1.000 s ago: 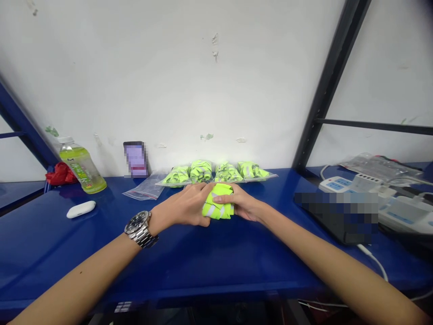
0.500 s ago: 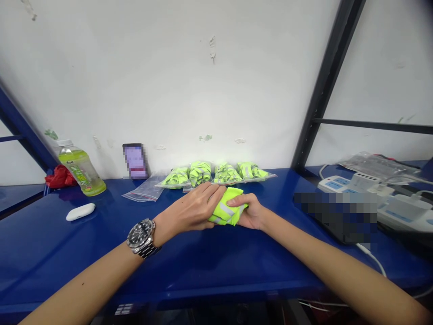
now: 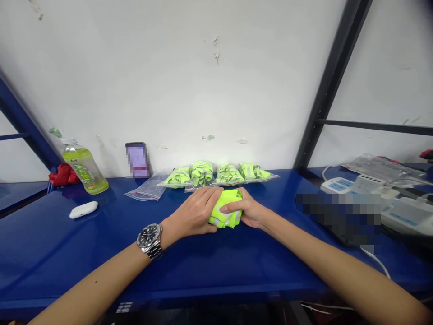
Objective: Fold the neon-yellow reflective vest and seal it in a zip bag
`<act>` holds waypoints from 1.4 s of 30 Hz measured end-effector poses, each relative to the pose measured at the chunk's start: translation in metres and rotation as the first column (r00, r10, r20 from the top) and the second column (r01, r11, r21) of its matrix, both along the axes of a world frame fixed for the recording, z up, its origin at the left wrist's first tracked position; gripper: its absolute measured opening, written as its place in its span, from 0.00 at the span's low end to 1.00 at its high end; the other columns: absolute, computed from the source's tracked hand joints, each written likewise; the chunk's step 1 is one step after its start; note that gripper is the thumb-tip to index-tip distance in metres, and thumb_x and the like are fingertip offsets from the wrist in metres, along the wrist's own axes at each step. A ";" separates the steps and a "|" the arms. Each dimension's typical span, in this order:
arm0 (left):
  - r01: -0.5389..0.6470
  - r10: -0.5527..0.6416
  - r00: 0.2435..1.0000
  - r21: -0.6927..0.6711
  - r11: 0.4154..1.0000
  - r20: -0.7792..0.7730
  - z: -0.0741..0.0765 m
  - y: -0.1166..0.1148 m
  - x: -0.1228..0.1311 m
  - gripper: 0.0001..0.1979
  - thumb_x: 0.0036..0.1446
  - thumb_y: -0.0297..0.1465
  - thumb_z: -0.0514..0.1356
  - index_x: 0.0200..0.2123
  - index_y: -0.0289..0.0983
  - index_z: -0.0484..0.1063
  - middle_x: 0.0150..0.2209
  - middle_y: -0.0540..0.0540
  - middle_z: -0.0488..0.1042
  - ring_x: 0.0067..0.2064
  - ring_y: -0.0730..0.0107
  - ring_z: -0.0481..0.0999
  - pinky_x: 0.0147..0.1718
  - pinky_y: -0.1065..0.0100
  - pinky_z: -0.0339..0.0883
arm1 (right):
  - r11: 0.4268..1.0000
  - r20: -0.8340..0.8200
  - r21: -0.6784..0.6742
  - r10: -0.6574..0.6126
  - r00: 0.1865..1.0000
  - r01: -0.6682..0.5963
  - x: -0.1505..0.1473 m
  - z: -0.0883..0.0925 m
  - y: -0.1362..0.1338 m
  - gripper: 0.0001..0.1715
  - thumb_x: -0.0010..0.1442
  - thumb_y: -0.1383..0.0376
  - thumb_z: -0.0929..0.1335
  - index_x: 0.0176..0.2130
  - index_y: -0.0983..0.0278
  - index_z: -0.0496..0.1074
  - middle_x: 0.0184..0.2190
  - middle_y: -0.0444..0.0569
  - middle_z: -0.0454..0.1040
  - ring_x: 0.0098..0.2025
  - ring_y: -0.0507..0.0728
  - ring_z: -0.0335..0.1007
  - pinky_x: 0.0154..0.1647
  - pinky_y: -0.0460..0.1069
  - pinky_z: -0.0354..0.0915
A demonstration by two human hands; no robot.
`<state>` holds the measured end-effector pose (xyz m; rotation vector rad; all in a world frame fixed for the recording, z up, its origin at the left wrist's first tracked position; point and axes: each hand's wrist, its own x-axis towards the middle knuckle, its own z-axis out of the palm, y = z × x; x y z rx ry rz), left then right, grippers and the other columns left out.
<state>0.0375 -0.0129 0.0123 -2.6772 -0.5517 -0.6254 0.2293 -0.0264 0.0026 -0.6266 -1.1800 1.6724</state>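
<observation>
Neon-yellow cloth with grey stripes, one bundle (image 3: 226, 213), sits mid-worktop and both hands are on it. The left hand (image 3: 193, 214) wraps its left side, fingers pressed together and curled over the top; a watch (image 3: 150, 239) shows on that wrist. The right hand (image 3: 246, 210) clamps the other side, thumb laid across the front, fingers tucked behind.

Along the worktop's back edge: four bagged bundles (image 3: 216, 173) in a row, one empty bag (image 3: 146, 191) just left of them, one phone (image 3: 137, 160) propped against the wall. Toward the back left corner, one green bottle (image 3: 83, 165) and one red rag (image 3: 63, 175); nearer, one white case (image 3: 83, 209).

The worktop (image 3: 209, 262) is glossy blue steel. Behind it is a scuffed white wall (image 3: 176, 76), and one black upright (image 3: 329, 81) at the right.
</observation>
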 end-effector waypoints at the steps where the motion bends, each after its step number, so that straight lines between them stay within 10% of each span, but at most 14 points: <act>1: -0.003 0.003 1.000 0.008 1.000 0.000 -0.001 0.001 0.000 0.42 0.46 0.32 0.62 0.62 0.29 0.46 0.56 0.29 0.64 0.58 0.43 0.64 0.55 0.48 0.61 | 1.000 0.005 0.007 -0.005 1.000 0.005 0.000 -0.001 0.001 0.16 0.34 0.73 0.78 0.28 0.70 0.76 0.25 0.47 0.76 0.27 0.56 0.73 0.33 0.52 0.71; 10: -0.069 0.068 0.998 0.039 0.997 0.016 0.013 -0.003 -0.021 0.40 0.57 0.49 0.57 0.64 0.32 0.48 0.61 0.29 0.58 0.62 0.44 0.58 0.58 0.47 0.57 | 0.994 0.000 0.057 -0.096 0.995 0.096 0.008 0.006 0.003 0.24 0.33 0.73 0.77 0.36 0.68 0.76 0.31 0.49 0.78 0.33 0.59 0.75 0.37 0.54 0.71; 14: -0.316 0.308 0.936 0.017 0.949 0.170 0.024 0.022 -0.088 0.17 0.64 0.33 0.47 0.53 0.33 0.64 0.50 0.35 0.70 0.53 0.56 0.68 0.55 0.56 0.63 | 0.979 0.110 0.027 -0.203 0.973 0.201 0.016 0.012 0.005 0.22 0.31 0.72 0.78 0.31 0.68 0.74 0.27 0.49 0.77 0.29 0.59 0.74 0.30 0.51 0.70; 18: -0.677 0.677 0.736 -0.069 0.733 -0.019 0.030 0.056 -0.173 0.22 0.59 0.32 0.47 0.53 0.29 0.65 0.50 0.32 0.70 0.54 0.48 0.68 0.55 0.50 0.60 | 0.976 0.216 0.079 -0.213 0.953 0.201 0.017 0.014 0.005 0.15 0.32 0.70 0.77 0.24 0.68 0.72 0.21 0.45 0.73 0.22 0.54 0.69 0.24 0.48 0.65; 23: -0.673 0.636 0.738 -0.177 0.718 -0.225 0.015 0.063 -0.217 0.25 0.59 0.40 0.48 0.55 0.34 0.66 0.54 0.34 0.70 0.52 0.49 0.71 0.49 0.54 0.65 | 0.976 0.231 0.106 -0.212 0.949 0.192 0.010 0.015 0.003 0.15 0.33 0.70 0.76 0.25 0.68 0.73 0.21 0.45 0.73 0.23 0.54 0.69 0.25 0.48 0.64; 30: -0.694 0.670 0.712 -0.062 0.718 -0.211 0.010 0.047 -0.194 0.18 0.62 0.36 0.44 0.37 0.37 0.72 0.35 0.39 0.73 0.38 0.55 0.73 0.38 0.59 0.63 | 0.980 0.231 0.118 -0.186 0.955 0.162 0.013 0.017 0.002 0.12 0.33 0.70 0.76 0.23 0.68 0.73 0.20 0.44 0.73 0.21 0.53 0.68 0.23 0.47 0.63; 37: -0.912 0.879 0.405 0.184 0.368 0.251 0.043 0.032 -0.140 0.19 0.66 0.35 0.39 0.42 0.32 0.66 0.37 0.38 0.70 0.32 0.57 0.73 0.25 0.65 0.55 | 0.968 0.169 0.069 -0.250 0.953 0.242 0.016 0.025 0.002 0.16 0.31 0.69 0.78 0.23 0.68 0.72 0.20 0.47 0.73 0.22 0.56 0.70 0.22 0.49 0.66; 42: -0.798 0.787 0.593 0.259 0.545 0.173 0.049 0.011 -0.060 0.15 0.65 0.31 0.42 0.37 0.32 0.67 0.33 0.39 0.70 0.29 0.61 0.73 0.22 0.65 0.54 | 0.979 0.043 0.063 -0.196 0.980 0.193 0.012 0.034 -0.006 0.21 0.33 0.71 0.77 0.32 0.69 0.75 0.29 0.51 0.78 0.31 0.62 0.75 0.31 0.55 0.72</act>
